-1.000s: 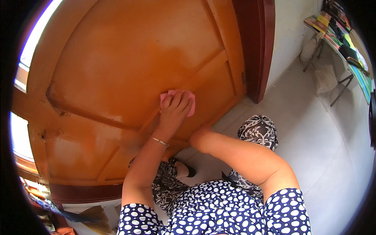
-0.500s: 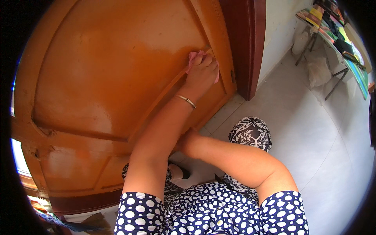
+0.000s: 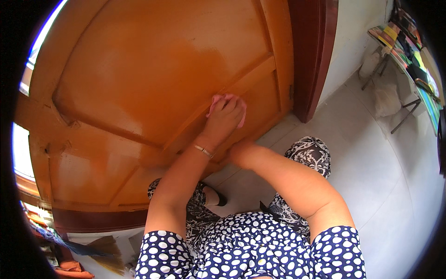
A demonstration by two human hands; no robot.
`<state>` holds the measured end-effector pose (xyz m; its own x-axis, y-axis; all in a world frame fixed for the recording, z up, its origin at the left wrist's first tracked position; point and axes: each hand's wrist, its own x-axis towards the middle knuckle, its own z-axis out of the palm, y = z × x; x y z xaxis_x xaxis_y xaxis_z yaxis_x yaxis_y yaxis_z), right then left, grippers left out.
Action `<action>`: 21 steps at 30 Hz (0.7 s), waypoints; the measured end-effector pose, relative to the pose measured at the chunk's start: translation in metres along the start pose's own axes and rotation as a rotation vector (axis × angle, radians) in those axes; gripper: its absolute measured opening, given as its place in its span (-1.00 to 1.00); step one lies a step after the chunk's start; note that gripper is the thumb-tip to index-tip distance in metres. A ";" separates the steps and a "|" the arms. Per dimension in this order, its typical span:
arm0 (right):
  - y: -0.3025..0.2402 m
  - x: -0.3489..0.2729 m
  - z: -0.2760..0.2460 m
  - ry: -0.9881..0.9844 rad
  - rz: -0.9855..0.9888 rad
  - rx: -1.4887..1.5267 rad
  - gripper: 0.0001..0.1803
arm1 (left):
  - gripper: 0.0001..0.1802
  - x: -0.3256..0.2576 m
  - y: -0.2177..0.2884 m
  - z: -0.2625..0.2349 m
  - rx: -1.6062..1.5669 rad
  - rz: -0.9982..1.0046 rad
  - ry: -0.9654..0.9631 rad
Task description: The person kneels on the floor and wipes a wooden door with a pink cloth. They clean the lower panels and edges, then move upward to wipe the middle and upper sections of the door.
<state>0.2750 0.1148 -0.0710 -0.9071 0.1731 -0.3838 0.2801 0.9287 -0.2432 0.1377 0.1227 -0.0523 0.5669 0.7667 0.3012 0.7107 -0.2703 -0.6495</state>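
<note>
A crumpled pink cloth [image 3: 215, 102] lies against the lower part of a glossy orange-brown panelled wooden door [image 3: 139, 60], beside the raised rail [image 3: 254, 70] that divides a large far panel from a smaller near one. The left hand [image 3: 226, 119], below a narrow pale metal bracelet [image 3: 203, 151], covers most of the cloth, its fingers bent over the fabric and holding it to the wood; folds show beyond the fingertips on the far left side and past the fingers on the right. The right hand [image 3: 241, 155], nearer and slightly to the right, is blurred and partly turned from view; whether its fingers are curled or spread, and whether it touches the door, cannot be told.

Handling, as judged from appearance: the cloth should be very light, limp and not fragile, bunching readily and following the edges of the moulding. It is best held gathered at its middle under flat fingers, with loose corners tucked in, since a free edge could snag. The varnish-like sheen suggests a smooth, slippery surface, whereas the door should be stiff and heavy. To its right stands a dark red door frame [image 3: 310, 56], with grey tiled floor [image 3: 367, 162] beyond.
</note>
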 end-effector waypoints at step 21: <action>-0.001 0.002 0.012 0.008 0.006 -0.036 -0.64 | -0.52 -0.066 -0.079 -0.159 0.292 -0.407 0.041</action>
<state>0.2761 0.1101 -0.0819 -0.9080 0.1814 -0.3775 0.2743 0.9388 -0.2085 0.1102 0.0015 0.0900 0.2878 0.7508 0.5945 0.7350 0.2248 -0.6398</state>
